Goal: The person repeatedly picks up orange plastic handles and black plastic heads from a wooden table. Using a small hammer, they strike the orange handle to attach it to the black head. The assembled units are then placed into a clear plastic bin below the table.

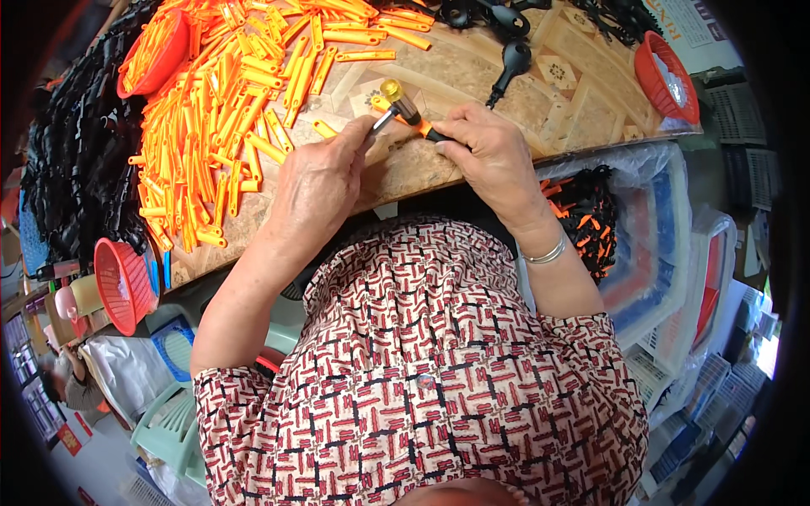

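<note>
My left hand [325,173] is closed around the metal shaft of a small hammer-like tool. The tool's crosswise head [400,101] is yellow at one end and dark and glassy along its length. It lies over an orange handle piece [424,128], and I cannot tell whether they touch. My right hand [489,145] pinches the black end of that piece between thumb and fingers, just above the table's near edge. A pile of loose orange handle pieces [224,118] spreads over the table on the left.
Black parts with round heads [516,57] lie at the back. Red baskets stand at the table's right [651,83], back left [179,52] and near left [105,261]. Black strips [72,152] heap up at far left. Below right, a plastic-lined crate [654,278] borders black-and-orange parts [586,223].
</note>
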